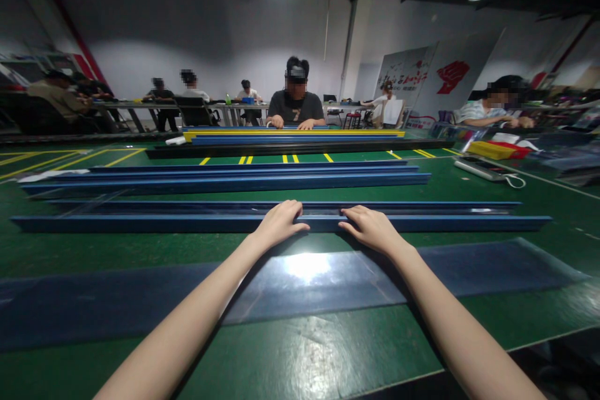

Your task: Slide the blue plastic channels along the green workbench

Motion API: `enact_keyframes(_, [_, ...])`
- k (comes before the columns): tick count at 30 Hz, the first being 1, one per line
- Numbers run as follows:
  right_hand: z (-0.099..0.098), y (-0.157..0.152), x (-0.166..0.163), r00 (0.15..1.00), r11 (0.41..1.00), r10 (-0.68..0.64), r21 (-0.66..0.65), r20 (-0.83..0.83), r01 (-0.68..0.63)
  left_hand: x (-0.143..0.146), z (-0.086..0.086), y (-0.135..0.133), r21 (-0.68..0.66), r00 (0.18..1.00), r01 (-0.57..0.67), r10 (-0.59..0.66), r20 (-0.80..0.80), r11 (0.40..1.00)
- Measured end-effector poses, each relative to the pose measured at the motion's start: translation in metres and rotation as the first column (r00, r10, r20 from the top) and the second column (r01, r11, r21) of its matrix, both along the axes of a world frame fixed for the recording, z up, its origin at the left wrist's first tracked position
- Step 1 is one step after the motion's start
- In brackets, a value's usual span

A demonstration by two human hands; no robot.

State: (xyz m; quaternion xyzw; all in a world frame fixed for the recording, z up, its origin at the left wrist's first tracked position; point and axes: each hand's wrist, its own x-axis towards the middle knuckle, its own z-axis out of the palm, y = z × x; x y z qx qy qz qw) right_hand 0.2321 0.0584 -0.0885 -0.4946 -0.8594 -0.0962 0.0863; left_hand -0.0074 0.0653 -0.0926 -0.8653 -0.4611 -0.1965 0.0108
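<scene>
A long blue channel strip (164,224) lies crosswise on the green table in front of me. My left hand (282,224) is closed over its near raised edge, fingers reaching behind and thumb in front. A short way to the right, my right hand (370,225) grips the same edge in a similar way, with its fingertips partly inside the channel. Between the strip and me lies a flat, clear bluish plastic sheet (319,290), with my forearms above it and a lamp's glare on it.
Beyond the held strip lie several more blue strips (262,182), then a black strip (300,147) and a yellow strip (300,133). Across the table sits a person (296,103) with both hands at the strips. A phone-like device (485,169) and a yellow tray (490,149) are at right.
</scene>
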Motion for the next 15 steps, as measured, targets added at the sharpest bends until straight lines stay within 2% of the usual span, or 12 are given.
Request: enact_keyframes(15, [0.0012, -0.0013, -0.0011, 1.0, 1.0, 0.005, -0.011, -0.012, -0.005, 0.001, 0.0044, -0.0044, -0.033, 0.999, -0.034, 0.034, -0.006, 0.999])
